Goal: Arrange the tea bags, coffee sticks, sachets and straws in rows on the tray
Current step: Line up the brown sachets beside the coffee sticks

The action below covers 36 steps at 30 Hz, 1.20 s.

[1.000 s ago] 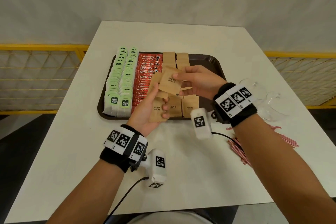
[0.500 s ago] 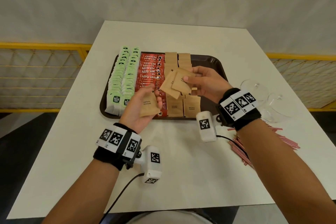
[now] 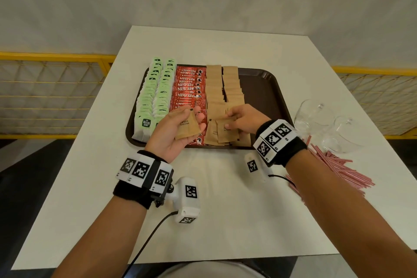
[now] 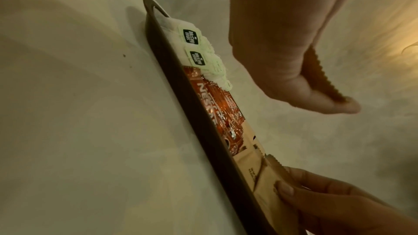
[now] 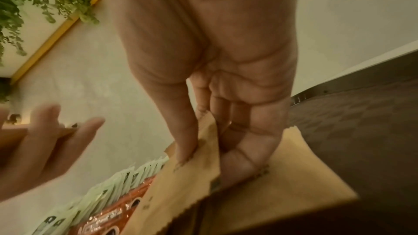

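Your right hand (image 3: 242, 119) pinches a brown paper sugar sachet (image 3: 226, 130), thumb on top and fingers curled under, low over the near end of the brown sachet rows (image 3: 222, 88) on the dark brown plastic tray (image 3: 270, 88). Your left hand (image 3: 173, 133) is palm up just left of it, thumb and fingers loosely curled round a spare brown sachet (image 3: 187, 127) — it hovers above the red Nescafé coffee sticks (image 3: 188, 88). The pale green tea bags (image 3: 155, 97) sit in two rows further left of that hand.

Likely step: laying this sachet at the near end of the row. Set it flat, overlap it on the one beyond your fingertips, edges square with the row, then let go without dragging neighbours. Feed the next from the left hand — don't brush the coffee sticks.

The red-and-white striped straws (image 3: 334, 169) lie off the tray on the white table (image 3: 225, 221), beside your right forearm, not yet arranged.
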Available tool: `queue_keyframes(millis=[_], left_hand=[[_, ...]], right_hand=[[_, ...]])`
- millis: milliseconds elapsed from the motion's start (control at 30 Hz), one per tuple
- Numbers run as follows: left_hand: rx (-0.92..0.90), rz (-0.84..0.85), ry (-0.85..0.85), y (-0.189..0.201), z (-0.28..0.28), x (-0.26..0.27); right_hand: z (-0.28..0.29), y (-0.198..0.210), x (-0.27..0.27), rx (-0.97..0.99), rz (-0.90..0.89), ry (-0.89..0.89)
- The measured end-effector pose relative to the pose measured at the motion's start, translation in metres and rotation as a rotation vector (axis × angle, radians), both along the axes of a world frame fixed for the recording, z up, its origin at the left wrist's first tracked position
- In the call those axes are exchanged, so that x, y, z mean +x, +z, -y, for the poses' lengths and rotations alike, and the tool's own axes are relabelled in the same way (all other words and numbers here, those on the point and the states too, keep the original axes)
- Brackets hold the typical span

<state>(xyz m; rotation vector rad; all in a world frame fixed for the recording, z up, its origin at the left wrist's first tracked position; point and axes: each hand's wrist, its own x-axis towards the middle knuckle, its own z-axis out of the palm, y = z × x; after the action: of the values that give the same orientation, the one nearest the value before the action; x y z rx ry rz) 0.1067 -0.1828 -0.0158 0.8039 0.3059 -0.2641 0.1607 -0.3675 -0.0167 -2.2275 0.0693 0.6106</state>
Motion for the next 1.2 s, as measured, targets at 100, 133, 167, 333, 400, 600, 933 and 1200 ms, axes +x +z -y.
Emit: queue_keyframes(millis=[100,133,167,333,400,600,933,1200], left_hand=[[-0.017,-0.044,0.022,0.002,-0.001,-0.001],[-0.009,-0.047,0.019,0.002,-0.001,-0.001],[0.005,-0.044,0.011,0.002,-0.002,-0.002],[0.078,-0.016,-0.034,0.003,0.0,-0.002],[0.098,-0.016,-0.006,0.0,-0.002,-0.002],[0.204,0.033,-0.018,0.0,0.005,-0.003],[0.621,0.123,-0.136,0.009,0.015,0.002],[0.883,0.25,-0.201,0.019,0.024,0.003]], right_hand=[[0.003,0.003,0.004,-0.02,0.022,0.011],[0.005,0.004,0.005,-0.026,0.035,0.017],[0.006,0.004,0.005,-0.031,0.042,0.025],[0.005,0.002,0.003,-0.07,0.014,0.043],[0.009,0.003,0.004,-0.02,0.019,0.009],[0.016,0.017,-0.009,0.813,-0.044,-0.294],[0.029,0.033,-0.017,0.699,0.074,-0.166],[0.012,0.039,-0.011,0.396,0.022,0.044]])
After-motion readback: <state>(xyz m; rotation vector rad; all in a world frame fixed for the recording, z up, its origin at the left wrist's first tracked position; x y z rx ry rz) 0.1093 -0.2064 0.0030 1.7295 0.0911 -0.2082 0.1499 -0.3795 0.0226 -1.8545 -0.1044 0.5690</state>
